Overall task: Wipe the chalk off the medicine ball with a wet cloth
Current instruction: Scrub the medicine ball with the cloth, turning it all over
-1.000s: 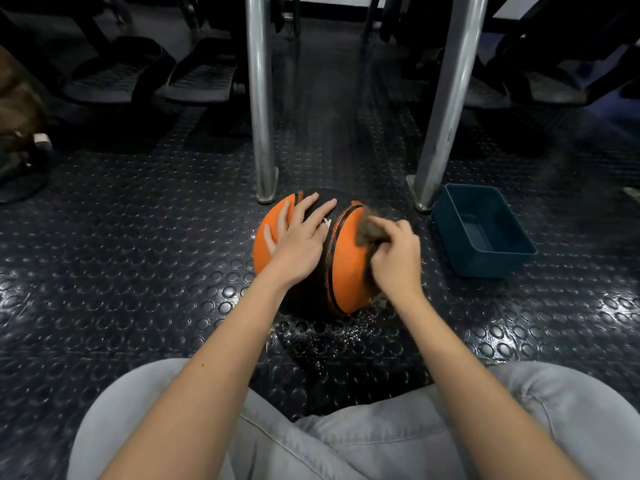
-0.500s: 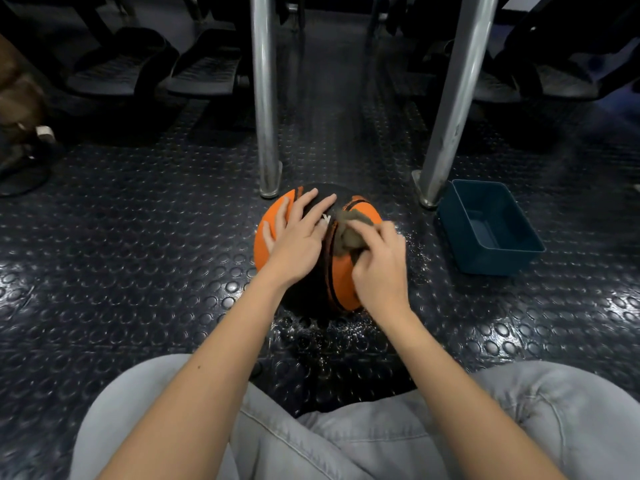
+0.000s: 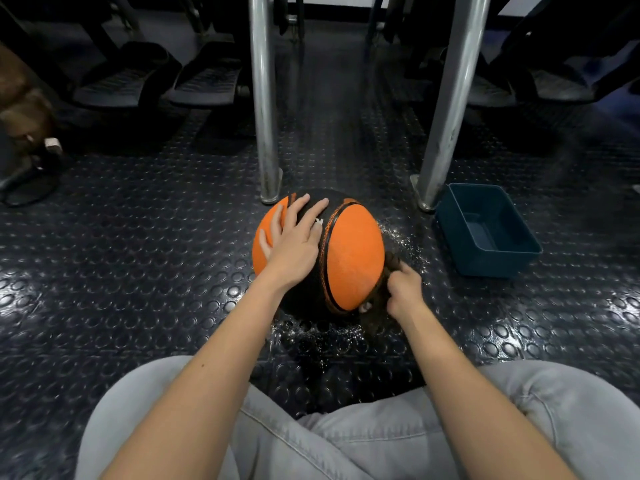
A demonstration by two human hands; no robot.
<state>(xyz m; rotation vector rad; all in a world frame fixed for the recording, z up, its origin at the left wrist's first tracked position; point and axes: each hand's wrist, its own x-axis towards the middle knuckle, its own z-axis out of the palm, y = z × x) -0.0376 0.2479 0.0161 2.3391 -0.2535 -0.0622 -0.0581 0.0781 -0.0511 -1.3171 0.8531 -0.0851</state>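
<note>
An orange and black medicine ball (image 3: 353, 258) sits on the studded rubber floor in front of my knees. My left hand (image 3: 294, 244) lies flat on its upper left side, fingers spread. Low on the ball's right side, my right hand (image 3: 403, 289) grips a dark brown cloth (image 3: 379, 296) and presses it against the ball near the floor. The cloth is blurred and partly hidden by the ball and my fingers. White chalk specks lie on the wet floor around the ball.
A dark teal plastic tub (image 3: 488, 233) stands on the floor to the right of the ball. Two metal posts (image 3: 265, 98) (image 3: 446, 109) rise just behind the ball. Dark machine pedals (image 3: 117, 84) sit at the back left. My grey-trousered knees (image 3: 346, 441) fill the bottom.
My right hand has swept the cloth from the ball's top centre down over the orange panel to its lower right side. My left hand has stayed flat on the ball.
</note>
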